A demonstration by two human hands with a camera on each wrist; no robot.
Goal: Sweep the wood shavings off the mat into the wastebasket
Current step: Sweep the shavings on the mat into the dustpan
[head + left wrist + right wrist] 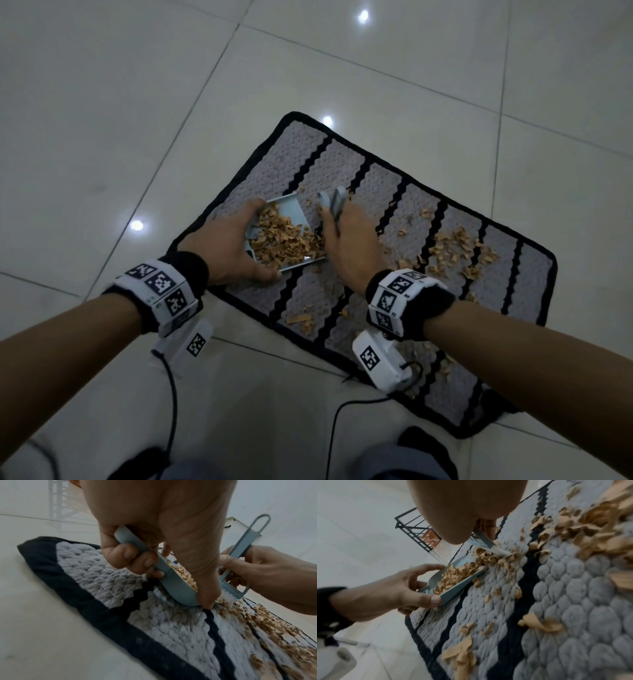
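A grey mat (308,150) with black stripes lies on the floor. My left hand (236,240) grips a light blue dustpan (291,209) tilted on the mat and heaped with wood shavings (284,243). My right hand (349,246) holds a light blue brush (337,200) at the pan's open edge, its white bristles (226,597) on the mat. More shavings (452,246) lie scattered over the mat's right half and near edge. A black wire wastebasket (412,527) stands beyond the mat's far end in the right wrist view; the head view does not show it.
Glossy white floor tiles (137,102) surround the mat. Black cables (171,394) trail from my wrist units over the floor near my legs (394,459). A white piece of furniture (240,523) stands behind the brush.
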